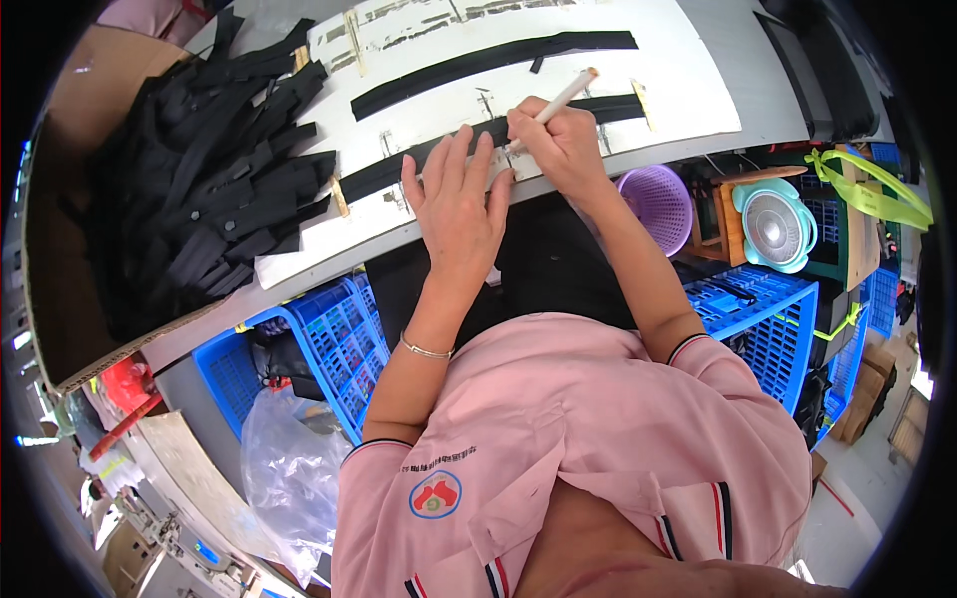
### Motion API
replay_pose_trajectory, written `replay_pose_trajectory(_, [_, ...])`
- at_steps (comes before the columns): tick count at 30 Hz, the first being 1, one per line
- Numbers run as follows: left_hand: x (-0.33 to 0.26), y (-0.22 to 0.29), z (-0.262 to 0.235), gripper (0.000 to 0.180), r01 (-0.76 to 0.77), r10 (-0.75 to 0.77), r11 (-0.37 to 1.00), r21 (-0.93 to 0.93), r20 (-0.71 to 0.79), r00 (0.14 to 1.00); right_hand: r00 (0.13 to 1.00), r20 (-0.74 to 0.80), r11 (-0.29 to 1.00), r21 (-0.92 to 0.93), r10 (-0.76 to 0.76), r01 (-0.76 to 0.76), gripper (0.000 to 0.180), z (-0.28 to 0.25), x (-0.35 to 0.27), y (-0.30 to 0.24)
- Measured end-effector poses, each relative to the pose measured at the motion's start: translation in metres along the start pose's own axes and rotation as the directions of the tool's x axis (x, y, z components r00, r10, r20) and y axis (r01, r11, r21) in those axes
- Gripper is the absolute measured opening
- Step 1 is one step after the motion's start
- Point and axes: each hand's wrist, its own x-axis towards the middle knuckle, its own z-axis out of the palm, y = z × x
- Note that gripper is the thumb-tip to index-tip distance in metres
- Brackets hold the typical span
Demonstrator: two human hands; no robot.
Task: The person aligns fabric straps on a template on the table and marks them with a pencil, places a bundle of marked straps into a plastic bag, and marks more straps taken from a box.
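A white pen (566,95) slants up from my right hand (560,149), whose fingers are closed round it, the lower end down by a black fabric strip (371,181). My left hand (457,214) lies with stretched fingers on that strip and the white board (688,95) under it. The strip runs beneath both hands and shows again to the right. Farther off on the board rests a second long black strip (488,66), with a small black scrap (537,65) beside it. Dark marks and bits of yellowish tape dot the board.
A cardboard box (60,269) at the left overflows with black fabric strips (199,189) onto the table. Below the table edge stand blue plastic crates (334,334), a purple basket (655,207) and a turquoise fan (776,225). A clear plastic bag (291,468) hangs at lower left.
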Motion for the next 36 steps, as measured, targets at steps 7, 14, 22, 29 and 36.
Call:
replay_pose_trajectory(7, [-0.002, 0.000, -0.003, 0.043, -0.008, 0.008, 1.000, 0.026, 0.007, 1.000, 0.949, -0.306, 0.995, 0.086, 0.075, -0.051, 0.026, -0.063, 0.005, 0.001])
replay_pose_trajectory(14, [0.000, 0.005, 0.002, 0.040, 0.000, 0.000, 1.000, -0.010, -0.011, 1.000, 0.963, -0.261, 0.998, -0.002, 0.063, -0.066, 0.028, -0.079, 0.009, 0.028])
replay_pose_trajectory(22, [0.046, 0.052, 0.046, 0.020, -0.144, 0.121, 0.947, -0.286, -0.095, 0.988, 0.963, -0.253, 0.995, 0.037, 0.098, -0.092, 0.028, -0.080, 0.011, 0.033])
replay_pose_trajectory(29, [0.060, 0.053, 0.070, 0.010, -0.136, 0.097, 0.967, -0.217, -0.181, 0.979, 0.968, -0.242, 0.993, -0.084, 0.063, -0.085, 0.028, -0.077, 0.013, 0.033])
replay_pose_trajectory(36, [0.060, 0.056, 0.073, 0.009, -0.126, 0.083, 0.967, -0.222, -0.196, 0.977, 0.968, -0.245, 0.998, 0.044, 0.057, -0.047, 0.030, -0.083, 0.009, 0.033])
